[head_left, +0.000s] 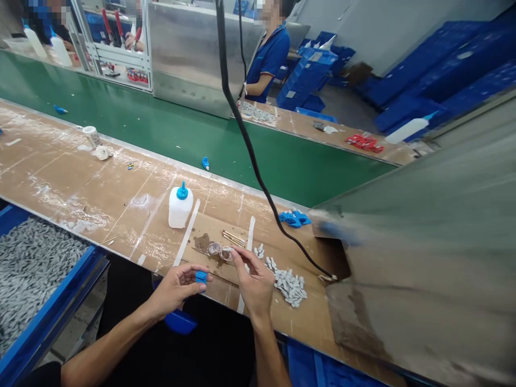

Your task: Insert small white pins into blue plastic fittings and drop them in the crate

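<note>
My left hand [179, 287] is closed around a small blue plastic part [200, 277], held between thumb and fingers just above the table's near edge. My right hand [255, 277] pinches a small pale grey piece [228, 249], mostly hidden by the fingertips, over one of two small clear round cups [215, 248]. Wet spots surround the cups on a cardboard sheet [205, 223]. Behind them lie several thin sticks [234, 238]. To the right of my right hand is a pile of small grey pieces [291, 287].
A white bottle with a blue nozzle [181, 207] stands behind my left hand. Blue parts [295, 218] lie near a hanging black cable [252, 153]. A green conveyor belt [169, 134] runs behind. A blue bin [80, 269] holds grey pieces. A co-worker [268, 59] is across the belt.
</note>
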Available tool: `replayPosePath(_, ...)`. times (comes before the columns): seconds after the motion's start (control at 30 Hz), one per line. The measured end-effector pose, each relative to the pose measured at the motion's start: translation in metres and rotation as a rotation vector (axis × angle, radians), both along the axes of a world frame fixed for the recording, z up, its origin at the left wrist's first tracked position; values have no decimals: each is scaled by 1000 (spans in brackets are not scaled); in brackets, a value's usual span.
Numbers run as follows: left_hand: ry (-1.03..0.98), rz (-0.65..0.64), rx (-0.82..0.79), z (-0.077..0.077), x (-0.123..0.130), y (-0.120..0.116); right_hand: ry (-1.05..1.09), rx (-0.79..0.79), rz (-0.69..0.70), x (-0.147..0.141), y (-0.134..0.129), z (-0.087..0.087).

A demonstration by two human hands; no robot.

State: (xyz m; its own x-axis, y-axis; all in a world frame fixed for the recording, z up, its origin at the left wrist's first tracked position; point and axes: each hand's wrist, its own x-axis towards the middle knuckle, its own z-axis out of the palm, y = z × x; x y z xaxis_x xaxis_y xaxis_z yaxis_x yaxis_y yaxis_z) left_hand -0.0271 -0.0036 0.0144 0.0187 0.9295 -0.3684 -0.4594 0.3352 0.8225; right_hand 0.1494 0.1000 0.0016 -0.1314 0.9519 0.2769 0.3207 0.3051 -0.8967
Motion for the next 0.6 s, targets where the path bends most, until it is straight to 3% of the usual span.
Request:
replayPosePath(0.23, 194, -17, 68, -5, -1, 1, -138, 241, 52, -8, 5, 8)
replayPosePath(0.43, 4, -38, 16, -5, 2, 0, -140, 249, 51, -7, 3, 4)
replayPosePath(0.6, 130, -124, 6, -10, 5, -3, -191, 366, 108, -12, 6, 2)
